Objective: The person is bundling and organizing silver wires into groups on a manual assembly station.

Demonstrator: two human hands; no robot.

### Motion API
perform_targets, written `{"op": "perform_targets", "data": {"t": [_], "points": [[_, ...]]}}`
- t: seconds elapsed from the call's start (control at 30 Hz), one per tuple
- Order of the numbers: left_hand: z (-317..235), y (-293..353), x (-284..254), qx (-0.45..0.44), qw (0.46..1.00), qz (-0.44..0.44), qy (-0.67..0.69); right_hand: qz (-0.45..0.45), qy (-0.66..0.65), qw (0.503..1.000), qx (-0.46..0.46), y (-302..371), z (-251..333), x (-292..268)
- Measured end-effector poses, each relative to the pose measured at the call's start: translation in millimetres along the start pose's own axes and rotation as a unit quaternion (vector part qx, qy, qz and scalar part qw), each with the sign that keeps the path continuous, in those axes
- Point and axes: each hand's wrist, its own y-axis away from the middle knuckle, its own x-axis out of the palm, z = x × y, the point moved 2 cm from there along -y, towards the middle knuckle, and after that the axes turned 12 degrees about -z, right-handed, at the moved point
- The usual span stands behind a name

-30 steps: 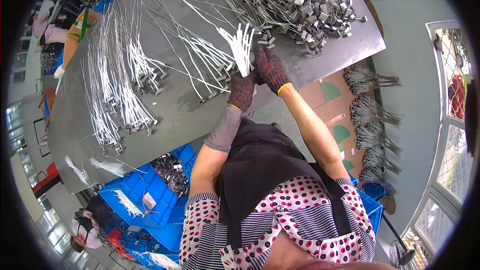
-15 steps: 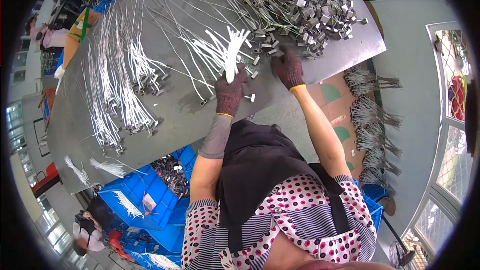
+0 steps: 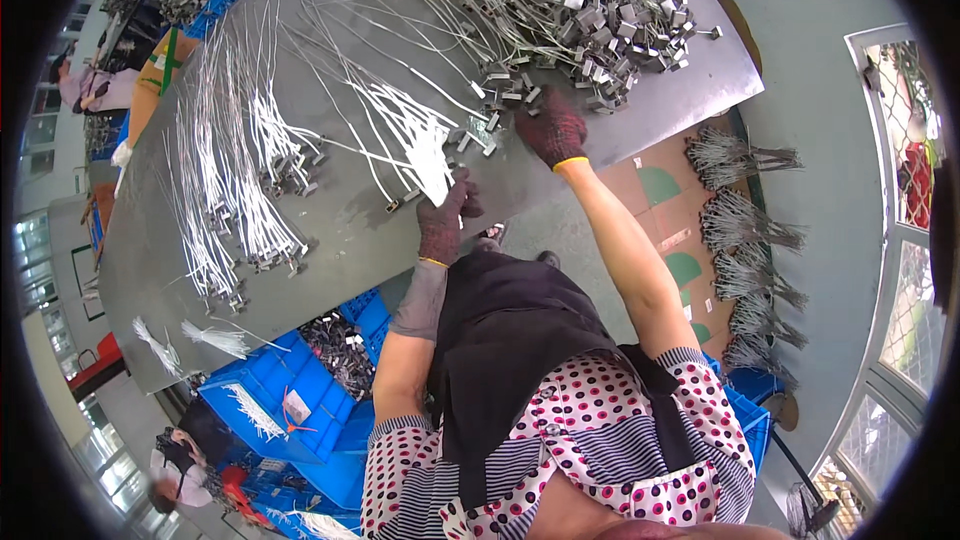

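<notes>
Grey metal table (image 3: 640,115) carries a heap of wire seals with metal lock blocks (image 3: 590,15) at its far right. Gloved left hand (image 3: 445,220) is clenched around a bundle of white strips (image 3: 425,145) near the table's front edge. Gloved right hand (image 3: 553,128) rests palm-down among loose lock blocks (image 3: 500,100); its grip cannot be told.

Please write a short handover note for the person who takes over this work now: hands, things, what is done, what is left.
Left hand: gloved, holds a bundle of white ties at the table edge.
Right hand: gloved, on loose metal clips beside the big pile.
Done: bunched wires lie in rows on the left.
Left: the pile looks unsorted.
</notes>
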Motion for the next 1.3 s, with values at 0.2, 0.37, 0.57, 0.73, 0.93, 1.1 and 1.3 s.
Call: {"op": "perform_targets", "data": {"t": [0.2,0.37,0.57,0.73,0.93,1.1,1.3], "points": [[17.9,29.2,26.1,-0.059,0.981,0.149,0.111,0.206,-0.204,0.937,0.196,56.0,-49.7,-64.6],[41.8,39.6,64.7,-0.150,0.972,0.136,0.116,0.306,-0.354,0.812,0.349,74.5,-75.9,-59.7],[35.4,17.4,82.5,-0.103,0.955,0.063,0.272,0.081,-0.684,0.563,0.456,52.9,-50.0,-19.3],[41.8,21.6,80.1,-0.093,0.973,0.009,0.209,0.097,-0.559,0.750,0.340,67.5,-41.9,-53.4],[30.5,18.0,104.1,-0.122,0.977,0.013,0.175,0.137,-0.381,0.886,0.225,75.4,-34.0,-82.1],[29.5,3.8,132.2,-0.128,0.990,0.011,0.066,0.174,-0.398,0.888,0.149,109.2,-34.3,-101.3],[60.1,-8.9,164.7,-0.123,0.956,0.194,0.183,0.234,-0.161,0.954,0.094,207.7,-104.8,-132.4]]}}
